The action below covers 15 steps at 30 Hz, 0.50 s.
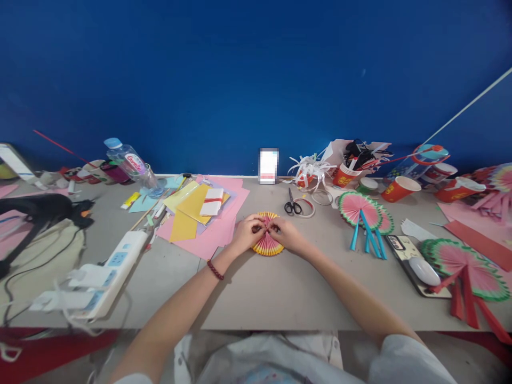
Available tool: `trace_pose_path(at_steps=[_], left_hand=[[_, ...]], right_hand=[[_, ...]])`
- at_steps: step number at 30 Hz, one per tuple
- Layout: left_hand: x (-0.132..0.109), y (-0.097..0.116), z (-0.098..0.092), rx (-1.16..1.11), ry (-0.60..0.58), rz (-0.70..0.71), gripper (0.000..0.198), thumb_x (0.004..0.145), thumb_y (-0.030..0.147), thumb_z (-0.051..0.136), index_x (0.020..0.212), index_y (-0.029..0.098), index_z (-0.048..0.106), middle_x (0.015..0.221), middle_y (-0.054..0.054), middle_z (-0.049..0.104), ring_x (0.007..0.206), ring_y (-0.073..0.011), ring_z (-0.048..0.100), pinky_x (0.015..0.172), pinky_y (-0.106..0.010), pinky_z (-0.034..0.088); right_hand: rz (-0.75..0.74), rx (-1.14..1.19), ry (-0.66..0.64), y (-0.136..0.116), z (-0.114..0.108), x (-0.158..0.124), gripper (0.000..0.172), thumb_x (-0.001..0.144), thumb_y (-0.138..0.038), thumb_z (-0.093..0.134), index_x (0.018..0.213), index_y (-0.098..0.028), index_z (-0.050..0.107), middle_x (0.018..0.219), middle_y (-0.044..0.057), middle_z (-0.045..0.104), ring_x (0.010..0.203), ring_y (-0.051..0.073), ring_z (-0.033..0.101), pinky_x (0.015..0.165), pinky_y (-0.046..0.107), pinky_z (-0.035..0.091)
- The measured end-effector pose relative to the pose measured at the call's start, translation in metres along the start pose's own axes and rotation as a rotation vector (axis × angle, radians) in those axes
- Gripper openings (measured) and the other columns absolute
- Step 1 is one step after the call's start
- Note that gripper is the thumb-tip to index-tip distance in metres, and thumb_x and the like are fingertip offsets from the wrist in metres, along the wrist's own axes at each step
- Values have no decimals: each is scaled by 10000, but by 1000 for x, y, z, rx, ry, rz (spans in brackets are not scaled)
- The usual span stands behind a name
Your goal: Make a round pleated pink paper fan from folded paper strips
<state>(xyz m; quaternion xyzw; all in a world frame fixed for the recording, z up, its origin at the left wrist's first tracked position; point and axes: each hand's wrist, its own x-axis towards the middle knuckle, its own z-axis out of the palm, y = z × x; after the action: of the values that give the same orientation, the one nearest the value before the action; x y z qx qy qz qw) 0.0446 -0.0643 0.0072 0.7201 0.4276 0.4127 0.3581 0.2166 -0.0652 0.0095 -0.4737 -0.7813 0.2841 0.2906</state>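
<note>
A round pleated paper fan point(268, 246), pink with a yellow edge, lies on the grey table in front of me. My left hand point(250, 231) comes over its left side, with thumb and fingertips pinched at the fan's centre. From the other side, my right hand point(287, 233) also pinches close to the centre, its fingertips almost meeting the left ones. The fingers hide the very middle of the fan. Just beyond the right hand are black scissors point(293, 205) and a roll of tape point(307, 208).
Pink paper sheets point(230, 213) and a yellow sheet lie to the left, near a white power strip point(116, 274). Finished-looking pink and green fans point(360, 209) with blue handles sit right, beside a phone under a white mouse point(424, 271). Paper cups point(401, 188) line the blue wall.
</note>
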Motion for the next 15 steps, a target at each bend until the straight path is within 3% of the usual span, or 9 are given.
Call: trace_pose_path(at_steps=[15], left_hand=[[0, -1, 0, 11, -4, 2, 68, 745, 164, 598, 710, 156, 655, 1001, -90, 622, 801, -159, 640, 620, -258, 544]], right_hand=[[0, 82, 16, -5, -5, -4, 116, 715, -117, 534, 754, -161, 634, 712, 14, 617, 646, 125, 530, 616, 239, 399]])
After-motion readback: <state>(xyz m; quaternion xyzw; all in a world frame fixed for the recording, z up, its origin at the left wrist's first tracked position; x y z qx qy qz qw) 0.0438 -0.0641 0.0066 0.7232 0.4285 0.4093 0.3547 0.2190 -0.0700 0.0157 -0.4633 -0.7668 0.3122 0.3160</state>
